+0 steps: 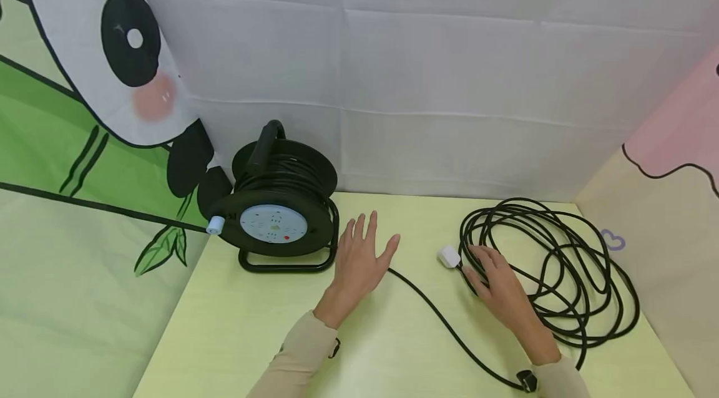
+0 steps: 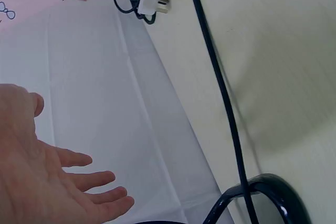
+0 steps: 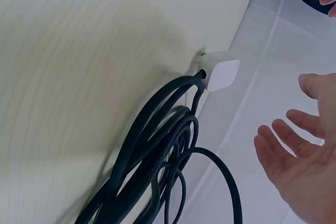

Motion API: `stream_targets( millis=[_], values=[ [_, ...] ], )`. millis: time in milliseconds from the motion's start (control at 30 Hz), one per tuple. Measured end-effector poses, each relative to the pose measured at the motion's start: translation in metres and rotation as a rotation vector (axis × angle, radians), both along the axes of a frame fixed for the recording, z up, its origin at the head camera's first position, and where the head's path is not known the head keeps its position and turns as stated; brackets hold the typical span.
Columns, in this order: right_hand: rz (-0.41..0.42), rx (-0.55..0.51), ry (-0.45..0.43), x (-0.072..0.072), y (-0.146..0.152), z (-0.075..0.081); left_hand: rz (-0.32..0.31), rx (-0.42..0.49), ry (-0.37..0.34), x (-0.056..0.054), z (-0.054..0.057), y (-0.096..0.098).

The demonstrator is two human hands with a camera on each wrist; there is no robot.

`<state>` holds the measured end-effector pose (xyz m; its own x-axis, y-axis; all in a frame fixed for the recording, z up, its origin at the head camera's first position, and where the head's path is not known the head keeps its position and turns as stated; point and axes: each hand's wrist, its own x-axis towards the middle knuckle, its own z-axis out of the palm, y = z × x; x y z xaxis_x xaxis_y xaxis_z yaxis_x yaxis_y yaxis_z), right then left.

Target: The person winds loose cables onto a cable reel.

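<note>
A black cable reel (image 1: 283,176) with a pale blue socket panel (image 1: 273,223) stands on the table at the left in the head view. Just right of it is my left hand (image 1: 359,264), fingers extended and holding nothing. One length of black cable (image 2: 224,90) runs from behind this hand toward the near edge. Over the left side of a loose cable coil (image 3: 128,145) hovers my right hand (image 1: 500,295), its fingers slightly bent, with a gap to the cable in the right wrist view. A white plug (image 1: 449,256) lies beside its fingertips, at the coil's left side.
The pale yellow table (image 1: 247,329) meets a white cloth backdrop (image 1: 449,73) behind the reel and coil. A printed cloth with a panda and green bamboo (image 1: 129,155) hangs at the left. The reel's black tubular stand (image 1: 286,268) rests on the tabletop.
</note>
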<state>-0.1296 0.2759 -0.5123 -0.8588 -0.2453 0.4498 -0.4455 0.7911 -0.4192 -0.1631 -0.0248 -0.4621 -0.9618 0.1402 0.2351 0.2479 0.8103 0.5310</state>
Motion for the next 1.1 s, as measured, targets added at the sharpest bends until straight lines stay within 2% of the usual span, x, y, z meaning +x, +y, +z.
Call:
stream_targets(
  millis=[233, 433, 633, 833, 1100],
  values=[
    [0.012, 0.003, 0.049, 0.003, -0.011, -0.004, 0.028, 0.138, 0.041, -0.004, 0.02, -0.004],
    [0.025, -0.027, -0.024, 0.007, -0.022, -0.007, 0.065, 0.24, 0.045, -0.007, 0.036, -0.014],
    [0.023, -0.006, -0.075, 0.011, -0.03, -0.013, 0.11, 0.305, 0.098, -0.009, 0.053, -0.022],
    [0.017, -0.011, -0.211, 0.016, -0.035, -0.017, 0.139, 0.354, 0.158, -0.012, 0.067, -0.031],
    [0.03, -0.01, -0.407, 0.022, -0.041, -0.023, 0.149, 0.386, 0.25, -0.016, 0.081, -0.049]
  ],
)
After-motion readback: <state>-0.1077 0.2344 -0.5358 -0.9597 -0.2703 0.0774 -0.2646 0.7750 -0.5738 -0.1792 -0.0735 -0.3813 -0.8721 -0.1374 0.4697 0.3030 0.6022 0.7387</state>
